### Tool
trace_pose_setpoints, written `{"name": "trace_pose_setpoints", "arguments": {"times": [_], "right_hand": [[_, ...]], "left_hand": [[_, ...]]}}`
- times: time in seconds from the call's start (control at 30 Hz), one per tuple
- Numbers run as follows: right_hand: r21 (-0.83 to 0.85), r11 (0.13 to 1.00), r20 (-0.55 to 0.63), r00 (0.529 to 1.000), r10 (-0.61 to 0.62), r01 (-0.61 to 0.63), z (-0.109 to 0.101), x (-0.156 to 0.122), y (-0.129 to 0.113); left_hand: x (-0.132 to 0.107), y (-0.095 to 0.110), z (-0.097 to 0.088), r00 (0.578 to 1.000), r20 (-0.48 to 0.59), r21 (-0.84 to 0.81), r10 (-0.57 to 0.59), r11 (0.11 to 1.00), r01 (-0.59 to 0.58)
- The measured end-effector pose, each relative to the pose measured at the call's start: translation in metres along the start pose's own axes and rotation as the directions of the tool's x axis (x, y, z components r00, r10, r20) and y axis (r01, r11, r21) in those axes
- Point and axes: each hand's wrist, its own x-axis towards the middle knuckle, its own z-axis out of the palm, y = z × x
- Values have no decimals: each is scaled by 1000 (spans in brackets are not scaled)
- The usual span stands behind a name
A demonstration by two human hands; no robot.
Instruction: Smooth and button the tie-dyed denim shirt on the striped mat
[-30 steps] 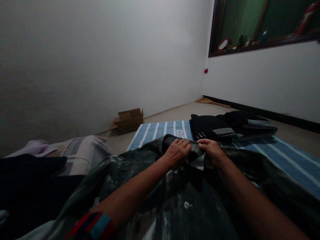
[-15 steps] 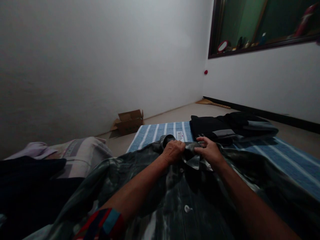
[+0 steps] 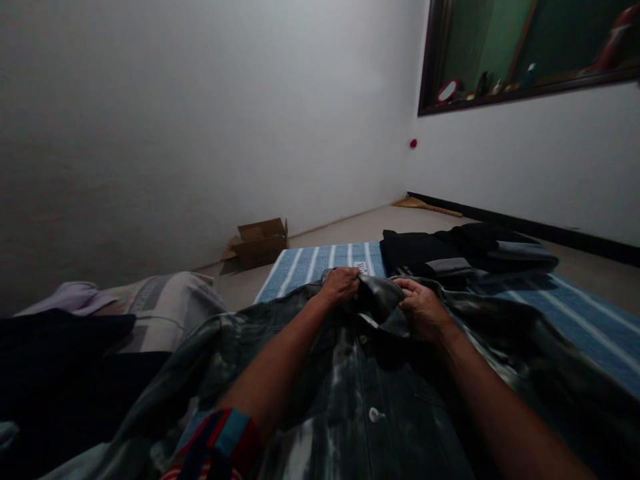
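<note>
Both hands have shifted at the collar since half a second ago: the left hand [image 3: 341, 287] has slid further up and away from the body, and the right hand [image 3: 423, 310] has curled back in around the cloth after briefly loosening. Head view, the only one. Left hand is closed, fingers bunched over the far edge of the collar [image 3: 376, 299] of a dark, faded denim jacket [image 3: 360, 393]. Right hand is closed too, pinching the same collar from the other side, thumb on top; the fold of cloth rises between the two fists. Jacket lies spread front-up across the person's lap and the near end of a blue striped mat [image 3: 575, 320], a pale button [image 3: 373, 414] showing on its placket low in frame. Sleeve cuff with red and blue stripes [image 3: 220, 437] sits on the left forearm. Beyond the hands, on the mat, a stack of folded dark clothes [image 3: 450, 257], near the collar but apart from it. Left of the jacket, a heap of pale and black garments [image 3: 125, 313]. Open cardboard box [image 3: 260, 241] on the floor against the white wall. Dark-framed opening [image 3: 525, 53] high on the right wall, small items on its ledge, too dim to make out.
</note>
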Motion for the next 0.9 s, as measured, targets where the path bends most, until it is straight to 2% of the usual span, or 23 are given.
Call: {"name": "trace_pose_setpoints", "arguments": {"times": [0.07,0.1,0.13,0.17,0.2,0.27,0.3,0.33,0.4,0.47,0.57,0.67,0.77,0.83,0.9], "right_hand": [[-135,991,-20,1000,3,-6,0,0,-3],[-283,959,-52,999,-11,-4,0,-1,-6],[-473,881,-95,994,-57,5,2,-3,-9],[-671,741,-125,981,-146,25,4,-6,-14],[-838,543,-116,958,-264,48,9,-9,-19],[-990,102,41,890,-454,97,23,-16,-30],[-990,-67,142,866,-479,125,33,-18,-35],[-969,-190,227,861,-455,155,44,-18,-40],[-932,-323,279,894,-351,165,64,-13,-47],[-925,-352,239,941,-239,145,77,-3,-50],[-936,-333,176,970,-165,113,81,10,-49],[-939,-329,156,975,-159,97,74,15,-45],[-939,-331,156,976,-155,97,69,12,-42],[-937,-335,161,974,-157,101,67,11,-40],[-934,-341,170,972,-162,107,65,10,-39]], "left_hand": [[3,-1,-1,1000,3,-17,-1,1000,1],[3,-1,-1,1000,5,-20,4,1000,-4],[4,0,-1,1000,7,-22,12,1000,-12],[4,0,-1,1000,9,-23,24,999,-24],[4,1,-2,999,10,-25,36,999,-36],[4,3,-3,998,8,-28,56,998,-56],[4,4,-4,998,7,-28,62,998,-62],[4,6,-5,998,3,-28,67,997,-67],[4,9,-7,996,-5,-42,87,995,-87],[2,9,-10,994,-6,-74,109,991,-110],[-2,1,-9,990,-34,-120,140,982,-143],[-12,-12,-6,977,-181,-85,116,987,-134],[-26,-16,-4,939,-337,-10,-65,998,66],[-34,-15,-5,917,-368,37,-152,983,177],[-39,-17,-8,908,-361,38,-212,970,242]]}}
